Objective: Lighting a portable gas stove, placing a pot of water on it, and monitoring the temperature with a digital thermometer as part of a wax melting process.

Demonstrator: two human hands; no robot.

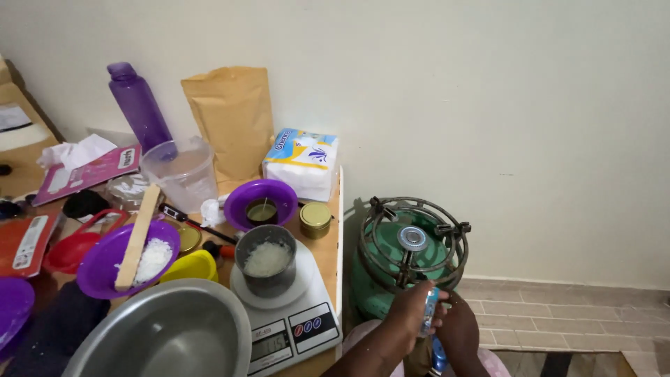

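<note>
Head view: both hands are meeting low at the frame's bottom edge, in front of a green gas cylinder (373, 279) carrying a ring burner (413, 239). The left hand (412, 314) is closing around a small blue-and-white object (429, 311), probably a lighter, though its shape is hard to make out; only a strip is showing between the fingers. The right hand (459, 328) is lying just beside it, fingers curled, touching the same object; whether it is gripping anything cannot be told. A second blue piece (438, 356) is showing below the hands, mostly hidden. Both forearms are being cut off by the frame. To the left, the tabletop (328, 244) is carrying a scale (289, 328) with a grey cup (266, 262) of white flakes on it, a steel bowl (164, 335) cut off at the bottom, a purple bowl (105, 262) holding flakes and a wooden stick (138, 237), and a purple bottle (138, 105).
</note>
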